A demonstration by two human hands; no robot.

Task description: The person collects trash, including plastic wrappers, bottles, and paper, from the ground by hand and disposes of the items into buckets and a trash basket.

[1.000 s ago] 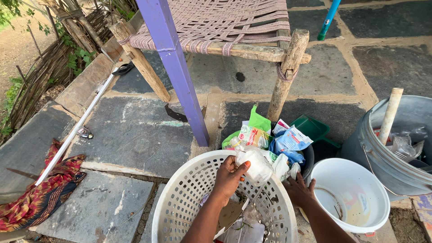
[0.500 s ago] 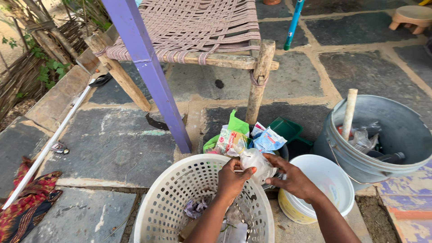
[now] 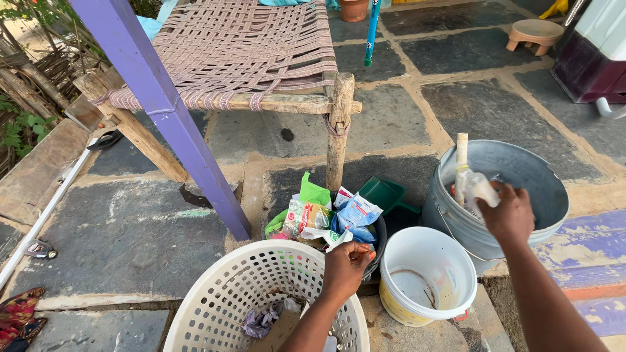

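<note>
Head view: the right hand is closed around a clear plastic bottle, holding it over the rim of the grey metal bucket, beside a wooden stick standing in it. The left hand rests, fingers curled and holding nothing, on the far rim of the white perforated basket. The bottle appears empty: light, thin-walled, easily crushed, somewhat slick; grip it around the body. A white bucket stands between basket and bucket.
</note>
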